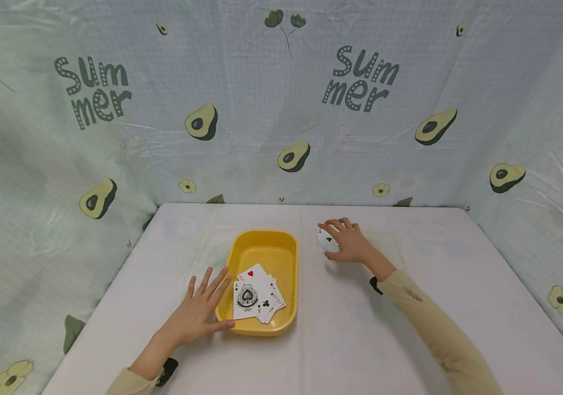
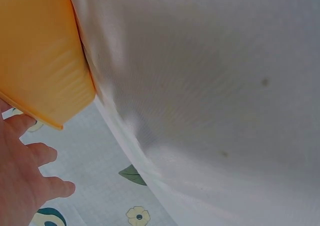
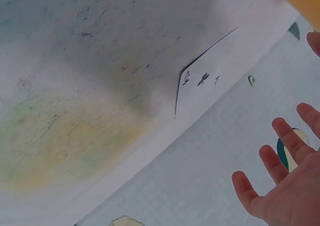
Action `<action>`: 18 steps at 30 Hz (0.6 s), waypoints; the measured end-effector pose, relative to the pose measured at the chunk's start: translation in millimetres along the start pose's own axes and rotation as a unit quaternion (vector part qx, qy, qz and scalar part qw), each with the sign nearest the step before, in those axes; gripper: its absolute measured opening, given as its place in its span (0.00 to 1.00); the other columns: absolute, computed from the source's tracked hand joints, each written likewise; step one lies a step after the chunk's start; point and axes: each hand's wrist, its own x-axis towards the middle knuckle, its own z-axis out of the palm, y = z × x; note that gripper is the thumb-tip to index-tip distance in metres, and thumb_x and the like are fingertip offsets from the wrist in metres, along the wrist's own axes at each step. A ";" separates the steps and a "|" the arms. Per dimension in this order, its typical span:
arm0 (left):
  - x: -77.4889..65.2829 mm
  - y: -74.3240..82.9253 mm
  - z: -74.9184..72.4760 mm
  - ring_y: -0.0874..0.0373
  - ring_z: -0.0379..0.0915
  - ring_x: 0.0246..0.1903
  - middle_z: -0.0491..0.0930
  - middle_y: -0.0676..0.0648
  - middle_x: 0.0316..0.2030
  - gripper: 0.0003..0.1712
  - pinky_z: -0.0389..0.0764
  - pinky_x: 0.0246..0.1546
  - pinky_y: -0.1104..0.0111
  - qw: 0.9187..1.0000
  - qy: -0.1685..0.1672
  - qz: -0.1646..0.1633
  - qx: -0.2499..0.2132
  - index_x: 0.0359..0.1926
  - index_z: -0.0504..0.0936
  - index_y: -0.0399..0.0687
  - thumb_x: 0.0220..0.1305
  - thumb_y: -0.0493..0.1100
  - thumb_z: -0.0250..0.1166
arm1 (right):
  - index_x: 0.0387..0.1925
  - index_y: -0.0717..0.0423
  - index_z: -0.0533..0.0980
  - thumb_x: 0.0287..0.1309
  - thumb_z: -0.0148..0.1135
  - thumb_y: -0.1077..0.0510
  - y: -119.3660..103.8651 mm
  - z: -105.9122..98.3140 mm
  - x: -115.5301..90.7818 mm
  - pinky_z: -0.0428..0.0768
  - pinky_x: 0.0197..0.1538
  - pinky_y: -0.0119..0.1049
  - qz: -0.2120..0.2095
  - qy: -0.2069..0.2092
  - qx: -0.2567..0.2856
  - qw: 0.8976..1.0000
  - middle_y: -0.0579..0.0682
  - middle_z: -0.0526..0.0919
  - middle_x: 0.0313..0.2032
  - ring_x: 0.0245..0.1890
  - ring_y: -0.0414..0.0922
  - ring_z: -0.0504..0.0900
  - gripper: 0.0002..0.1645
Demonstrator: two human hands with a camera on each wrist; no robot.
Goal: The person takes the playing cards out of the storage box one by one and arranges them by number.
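My left hand [image 1: 197, 314], fingers spread and straight, touches the left side of a yellow tray [image 1: 290, 274]. In the left wrist view, its fingers [image 2: 42, 154] lie by the rim of the tray [image 2: 40, 51]. Several playing cards lie overlapped in the tray's near half, with an ace of spades [image 1: 246, 299] on top. Beyond the tray to the right, my right hand [image 1: 352, 244] hovers over a single ace of clubs [image 1: 325, 241] lying face up on the table, partly hidden by it. The right wrist view shows the spread fingers [image 3: 272, 164] apart from that card [image 3: 202, 78].
A white cloth covers the table [image 1: 360, 340]. Behind and on both sides hangs a pale curtain [image 1: 247, 71] printed with avocados, flowers and lettering. The table's far edge runs just behind the single card.
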 end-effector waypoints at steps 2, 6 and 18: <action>0.0 0.1 -0.3 0.46 0.27 0.69 0.46 0.47 0.69 0.53 0.43 0.59 0.38 1.000 0.000 -0.001 -0.001 0.68 0.52 0.48 0.47 0.70 0.57 | 0.63 0.49 0.59 0.47 0.60 0.45 -5.5 -1.9 -1.2 0.65 0.49 0.55 -0.007 0.003 -0.003 1.000 0.53 0.65 0.58 0.55 0.55 0.61 0.41; -0.3 0.8 -1.1 0.45 0.28 0.69 0.46 0.47 0.69 0.53 0.43 0.59 0.38 1.000 0.000 -0.001 0.001 0.68 0.52 0.48 0.47 0.70 0.56 | 0.63 0.50 0.60 0.49 0.58 0.43 -15.9 -5.3 -3.1 0.65 0.50 0.56 -0.019 0.006 -0.010 1.000 0.52 0.65 0.59 0.55 0.55 0.61 0.40; -0.1 -1.0 2.0 0.43 0.30 0.69 0.45 0.47 0.70 0.53 0.43 0.59 0.37 1.000 0.005 0.001 0.001 0.68 0.52 0.47 0.48 0.71 0.56 | 0.63 0.50 0.60 0.49 0.58 0.42 -47.1 -13.3 -5.2 0.65 0.52 0.54 -0.049 0.024 -0.012 0.998 0.50 0.66 0.58 0.55 0.52 0.62 0.40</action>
